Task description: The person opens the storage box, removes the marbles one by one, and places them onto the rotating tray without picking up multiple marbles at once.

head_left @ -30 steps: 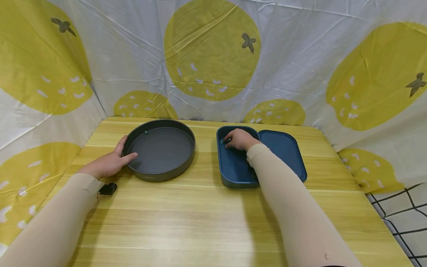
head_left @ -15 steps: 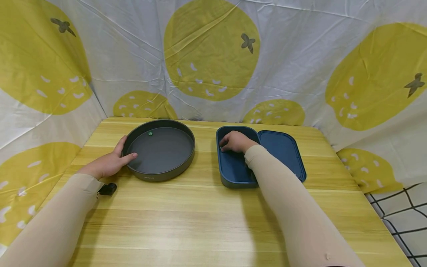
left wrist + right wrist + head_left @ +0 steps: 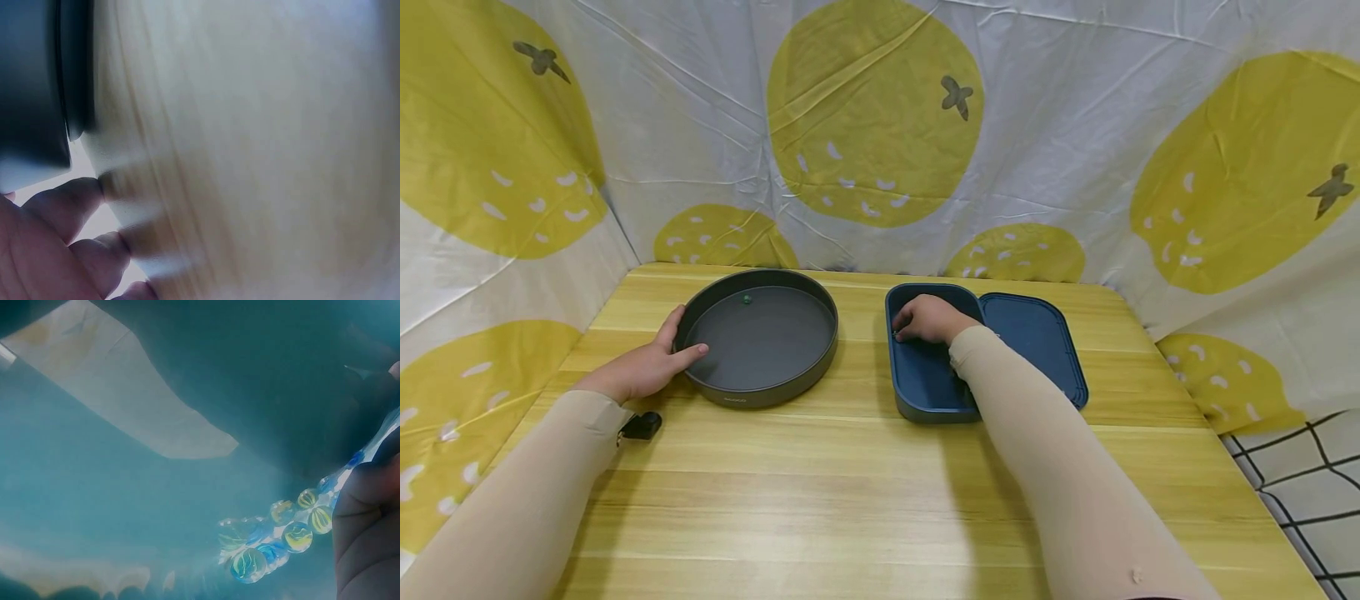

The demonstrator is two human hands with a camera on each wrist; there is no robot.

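My left hand holds the near left side of a round dark grey cake pan, thumb over the rim and fingers along the outer wall. In the left wrist view its fingers come down close to the table. One small green marble lies in the pan near the back wall. My right hand reaches into a blue rectangular box, its curled fingertips together at a small glint by the left wall. Several clear glass marbles with yellow and blue swirls show beside it in the right wrist view.
The blue lid lies against the box's right side, partly behind my right sleeve. All stand on a wooden table. A white and yellow printed cloth hangs along the back and sides.
The green marble in the pan has rolled to the right. My right fingers have moved slightly left and down onto where a marble showed in the box. The left hand has stayed still.
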